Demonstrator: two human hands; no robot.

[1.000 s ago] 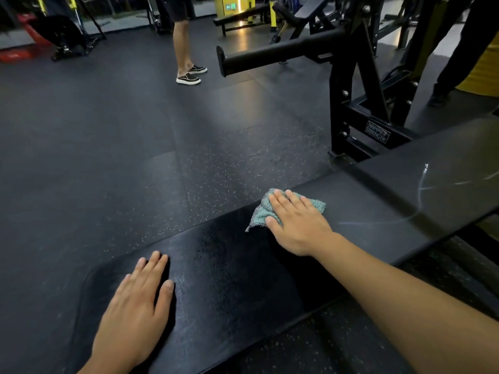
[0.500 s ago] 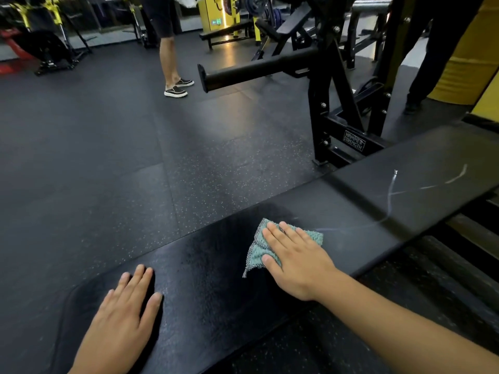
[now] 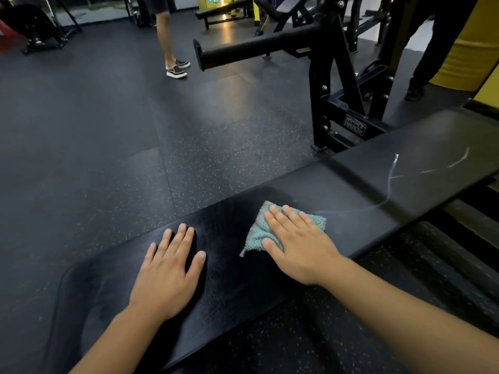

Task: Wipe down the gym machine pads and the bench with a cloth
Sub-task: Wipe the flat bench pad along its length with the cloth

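Both hands flat, fingers spread: right hand (image 3: 299, 247) pins cloth (image 3: 260, 233) on surface (image 3: 378, 190); I'd push toward those streaks (image 3: 391, 174), left hand (image 3: 167, 276) bracing, gripping nothing.

Speckled black rubber floor (image 3: 113, 147). Bystander's legs in dark slip-on shoes (image 3: 176, 71) at 11 o'clock. Yellow column (image 3: 464, 49) at 2 o'clock. Yellow-framed equipment (image 3: 224, 6) at 12 o'clock.

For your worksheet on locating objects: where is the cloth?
In the head view, the cloth lies flat on the bench, under the right hand.
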